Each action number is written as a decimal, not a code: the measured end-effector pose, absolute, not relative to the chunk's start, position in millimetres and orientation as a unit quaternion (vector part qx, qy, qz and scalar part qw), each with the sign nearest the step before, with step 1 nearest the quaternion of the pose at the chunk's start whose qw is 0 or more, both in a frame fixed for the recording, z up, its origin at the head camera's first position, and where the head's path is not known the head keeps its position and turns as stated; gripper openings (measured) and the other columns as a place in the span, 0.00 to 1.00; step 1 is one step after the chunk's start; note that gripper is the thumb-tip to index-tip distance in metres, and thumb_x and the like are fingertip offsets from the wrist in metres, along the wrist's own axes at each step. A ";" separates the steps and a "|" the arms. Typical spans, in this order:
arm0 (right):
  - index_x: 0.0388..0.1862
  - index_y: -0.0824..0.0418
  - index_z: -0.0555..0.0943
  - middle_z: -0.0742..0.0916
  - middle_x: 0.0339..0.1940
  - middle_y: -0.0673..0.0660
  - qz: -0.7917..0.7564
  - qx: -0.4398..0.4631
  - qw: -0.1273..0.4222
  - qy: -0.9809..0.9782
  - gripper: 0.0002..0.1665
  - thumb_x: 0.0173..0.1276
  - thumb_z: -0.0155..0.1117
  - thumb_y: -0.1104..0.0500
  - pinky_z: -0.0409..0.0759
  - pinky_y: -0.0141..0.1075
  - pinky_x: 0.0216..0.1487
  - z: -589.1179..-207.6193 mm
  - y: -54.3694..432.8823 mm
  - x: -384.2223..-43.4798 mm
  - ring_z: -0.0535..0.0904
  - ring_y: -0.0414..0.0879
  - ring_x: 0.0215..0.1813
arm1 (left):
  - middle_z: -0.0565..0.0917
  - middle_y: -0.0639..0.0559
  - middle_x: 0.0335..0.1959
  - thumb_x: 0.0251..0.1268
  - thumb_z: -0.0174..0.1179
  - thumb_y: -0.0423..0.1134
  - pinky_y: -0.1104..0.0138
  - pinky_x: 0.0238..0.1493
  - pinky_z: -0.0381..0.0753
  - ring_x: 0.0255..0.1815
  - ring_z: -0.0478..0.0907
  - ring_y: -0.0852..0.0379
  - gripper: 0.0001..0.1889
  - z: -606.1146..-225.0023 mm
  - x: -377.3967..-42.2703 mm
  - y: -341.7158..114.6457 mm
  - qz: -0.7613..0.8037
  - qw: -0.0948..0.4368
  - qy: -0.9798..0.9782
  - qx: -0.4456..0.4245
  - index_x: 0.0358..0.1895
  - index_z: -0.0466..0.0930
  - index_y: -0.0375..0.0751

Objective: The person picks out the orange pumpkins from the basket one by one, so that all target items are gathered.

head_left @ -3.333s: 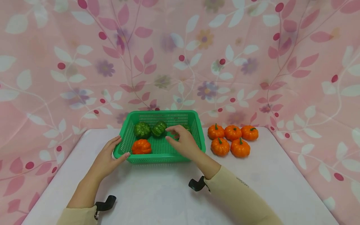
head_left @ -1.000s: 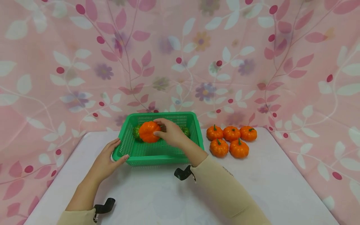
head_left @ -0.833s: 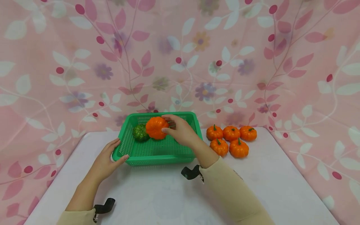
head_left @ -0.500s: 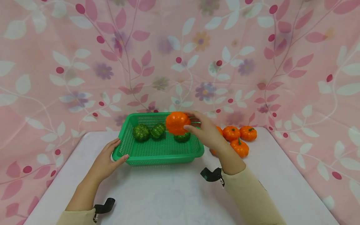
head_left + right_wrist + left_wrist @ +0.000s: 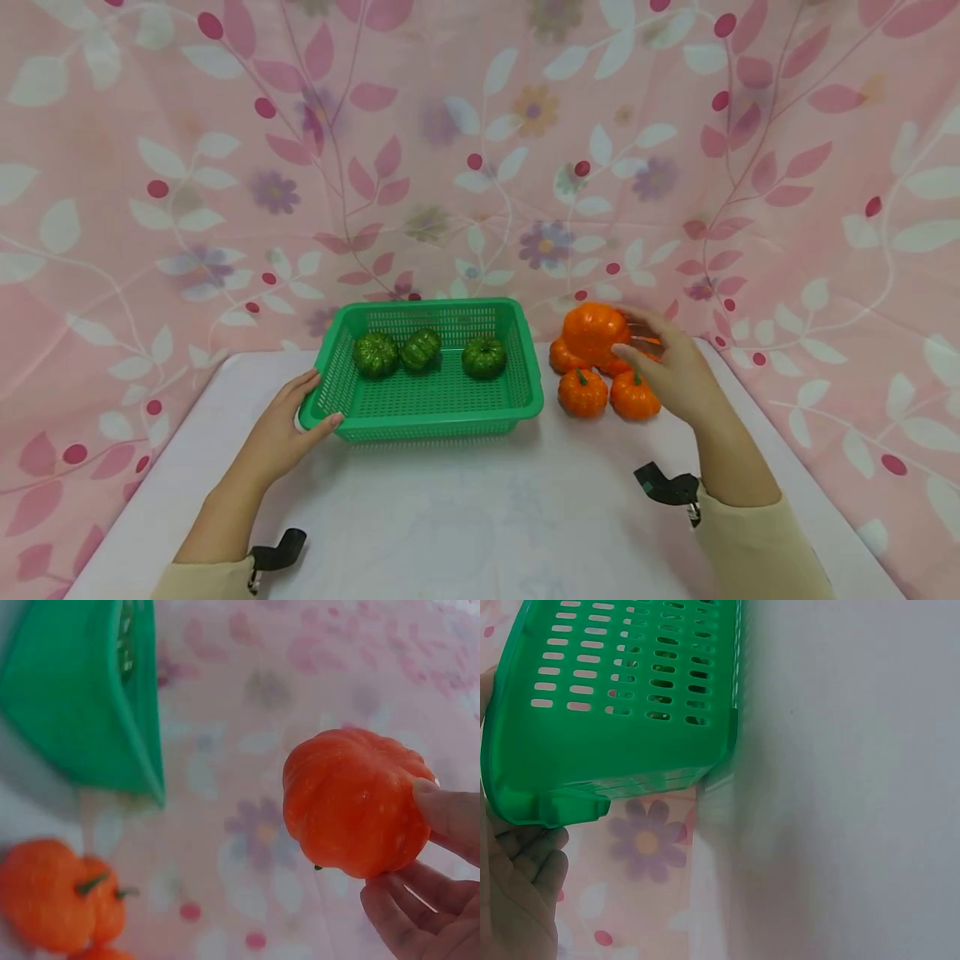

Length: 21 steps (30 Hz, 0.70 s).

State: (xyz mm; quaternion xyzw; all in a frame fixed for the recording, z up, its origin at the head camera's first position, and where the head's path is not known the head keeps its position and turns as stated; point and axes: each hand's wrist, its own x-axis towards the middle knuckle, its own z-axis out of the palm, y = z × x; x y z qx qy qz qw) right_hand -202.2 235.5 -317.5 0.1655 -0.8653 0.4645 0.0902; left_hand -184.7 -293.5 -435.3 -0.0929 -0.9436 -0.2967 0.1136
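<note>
My right hand (image 5: pixel 667 371) grips an orange toy pumpkin (image 5: pixel 595 331) (image 5: pixel 349 801) and holds it in the air over a cluster of several orange pumpkins (image 5: pixel 581 392) (image 5: pixel 56 896) on the white table, right of the basket. My left hand (image 5: pixel 288 417) (image 5: pixel 517 877) holds the near left corner of the green plastic basket (image 5: pixel 420 421) (image 5: pixel 615 697), thumb on the rim. Three green pumpkins (image 5: pixel 375 353) (image 5: pixel 420 347) (image 5: pixel 483 356) lie along the basket's far side.
The white table (image 5: pixel 480 517) stands against a pink floral cloth backdrop (image 5: pixel 480 150) that wraps round its back and both sides. Black wrist-camera mounts (image 5: pixel 281 550) (image 5: pixel 663 485) sit on both sleeves.
My right hand lifted the orange pumpkin out of the basket and carried it right, over the basket's rim to above the orange cluster. The left hand and basket stayed put.
</note>
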 end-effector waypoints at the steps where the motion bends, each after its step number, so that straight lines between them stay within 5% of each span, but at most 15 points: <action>1: 0.75 0.59 0.67 0.77 0.64 0.64 0.460 0.159 0.095 -0.869 0.34 0.73 0.64 0.61 0.79 0.34 0.57 -319.3 244.2 -200.7 0.76 0.62 0.65 | 0.59 0.38 0.77 0.65 0.66 0.57 0.33 0.66 0.61 0.75 0.56 0.31 0.45 -435.8 -184.7 -293.6 -0.297 0.115 -0.943 -0.094 0.75 0.60 0.30; 4: 0.76 0.63 0.65 0.76 0.64 0.67 0.449 0.143 0.112 -0.875 0.35 0.73 0.63 0.60 0.76 0.20 0.52 -327.2 270.9 -198.8 0.76 0.64 0.64 | 0.59 0.38 0.77 0.65 0.66 0.56 0.33 0.65 0.62 0.75 0.56 0.31 0.45 -436.9 -184.8 -293.2 -0.297 0.120 -0.942 -0.097 0.75 0.60 0.30; 11: 0.76 0.64 0.65 0.75 0.66 0.71 0.389 0.080 0.123 -0.910 0.36 0.74 0.63 0.53 0.74 0.15 0.49 -356.4 328.0 -199.0 0.73 0.68 0.64 | 0.59 0.37 0.77 0.65 0.66 0.56 0.32 0.65 0.61 0.75 0.56 0.31 0.45 -435.4 -184.9 -293.2 -0.296 0.119 -0.943 -0.096 0.75 0.60 0.29; 16: 0.75 0.69 0.65 0.73 0.66 0.75 0.356 0.043 0.116 -0.926 0.35 0.75 0.62 0.55 0.79 0.37 0.53 -380.6 355.0 -204.4 0.74 0.72 0.62 | 0.59 0.37 0.77 0.65 0.66 0.56 0.32 0.65 0.61 0.75 0.56 0.30 0.45 -434.2 -184.6 -292.6 -0.296 0.118 -0.943 -0.095 0.75 0.60 0.29; 21: 0.75 0.71 0.64 0.74 0.64 0.78 0.349 0.018 0.094 -0.932 0.36 0.75 0.61 0.56 0.74 0.54 0.54 -399.0 369.1 -210.2 0.74 0.75 0.61 | 0.59 0.37 0.77 0.64 0.66 0.56 0.33 0.66 0.61 0.75 0.56 0.31 0.46 -433.6 -184.6 -292.4 -0.295 0.114 -0.944 -0.093 0.75 0.60 0.29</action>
